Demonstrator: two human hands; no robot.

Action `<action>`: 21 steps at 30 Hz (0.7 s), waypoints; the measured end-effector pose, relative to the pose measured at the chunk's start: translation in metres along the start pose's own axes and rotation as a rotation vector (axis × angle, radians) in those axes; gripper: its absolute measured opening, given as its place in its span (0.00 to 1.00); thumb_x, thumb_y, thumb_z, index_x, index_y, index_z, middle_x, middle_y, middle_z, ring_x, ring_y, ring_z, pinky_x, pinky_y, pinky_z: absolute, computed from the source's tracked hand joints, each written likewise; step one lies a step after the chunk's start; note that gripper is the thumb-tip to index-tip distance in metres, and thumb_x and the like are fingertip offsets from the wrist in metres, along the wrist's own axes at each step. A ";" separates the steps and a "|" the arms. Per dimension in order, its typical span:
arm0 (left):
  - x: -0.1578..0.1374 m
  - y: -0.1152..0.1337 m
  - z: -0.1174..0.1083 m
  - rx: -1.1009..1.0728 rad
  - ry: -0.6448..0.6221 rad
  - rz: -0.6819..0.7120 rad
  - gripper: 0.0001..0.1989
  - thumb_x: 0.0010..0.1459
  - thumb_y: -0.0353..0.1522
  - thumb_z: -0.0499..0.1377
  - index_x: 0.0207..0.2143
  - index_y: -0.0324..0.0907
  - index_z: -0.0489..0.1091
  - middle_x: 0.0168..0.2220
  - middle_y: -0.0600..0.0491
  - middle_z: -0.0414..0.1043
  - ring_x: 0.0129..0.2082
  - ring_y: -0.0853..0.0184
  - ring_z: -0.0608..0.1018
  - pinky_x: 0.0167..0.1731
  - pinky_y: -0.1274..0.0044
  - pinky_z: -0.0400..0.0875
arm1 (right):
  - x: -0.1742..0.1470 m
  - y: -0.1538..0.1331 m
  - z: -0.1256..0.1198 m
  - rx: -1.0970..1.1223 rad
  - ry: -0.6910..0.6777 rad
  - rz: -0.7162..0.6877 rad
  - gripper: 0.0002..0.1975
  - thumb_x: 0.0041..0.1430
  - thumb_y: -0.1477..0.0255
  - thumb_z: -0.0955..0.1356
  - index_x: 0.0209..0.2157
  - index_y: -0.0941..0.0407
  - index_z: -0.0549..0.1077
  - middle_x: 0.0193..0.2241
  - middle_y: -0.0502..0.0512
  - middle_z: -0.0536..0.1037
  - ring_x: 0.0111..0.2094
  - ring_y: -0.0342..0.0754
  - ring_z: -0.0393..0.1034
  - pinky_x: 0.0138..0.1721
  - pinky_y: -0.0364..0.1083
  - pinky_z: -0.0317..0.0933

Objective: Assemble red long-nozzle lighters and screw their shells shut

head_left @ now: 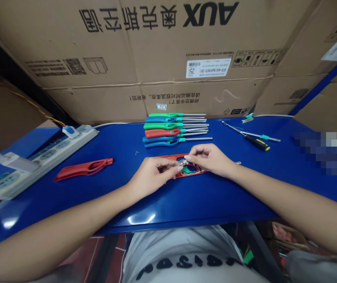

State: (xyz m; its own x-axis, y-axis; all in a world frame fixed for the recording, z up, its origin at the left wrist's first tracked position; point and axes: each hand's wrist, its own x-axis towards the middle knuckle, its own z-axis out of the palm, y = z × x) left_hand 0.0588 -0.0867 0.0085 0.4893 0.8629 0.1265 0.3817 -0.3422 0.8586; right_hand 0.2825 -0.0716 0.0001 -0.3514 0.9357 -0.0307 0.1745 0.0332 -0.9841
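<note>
My left hand (149, 177) is closed in a pinch on a small clear-and-metal lighter part (181, 162). At the part's upper end, the fingertips of my right hand (211, 158) are pinched as well, on the metal end. Just beneath both hands lies an open orange-red lighter handle shell (183, 175), partly covered by the fingers. Inside it a green trigger piece (188, 169) and a thin wire show. A matching red handle shell half (82, 169) rests on the table to the left.
Several long-nosed lighters (162, 133) lie stacked behind my hands on the blue table (121, 212). A screwdriver (257, 142) and a metal lighter tube (270, 138) are at right. Tiny screws (137, 153) sit left of centre. A power strip (47, 157) stands left; a cardboard box (112, 59) forms the back.
</note>
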 end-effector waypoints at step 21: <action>-0.001 0.001 0.002 0.019 -0.009 0.029 0.15 0.64 0.40 0.59 0.42 0.41 0.82 0.25 0.55 0.77 0.19 0.73 0.68 0.21 0.81 0.62 | 0.000 -0.004 0.000 0.029 -0.019 0.008 0.24 0.47 0.50 0.75 0.26 0.57 0.70 0.14 0.44 0.67 0.15 0.36 0.55 0.17 0.39 0.47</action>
State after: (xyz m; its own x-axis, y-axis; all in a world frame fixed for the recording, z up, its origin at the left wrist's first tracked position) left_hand 0.0605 -0.0887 0.0086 0.5074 0.8492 0.1463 0.3819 -0.3738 0.8452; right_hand 0.2816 -0.0724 0.0036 -0.3676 0.9290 -0.0418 0.1513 0.0154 -0.9884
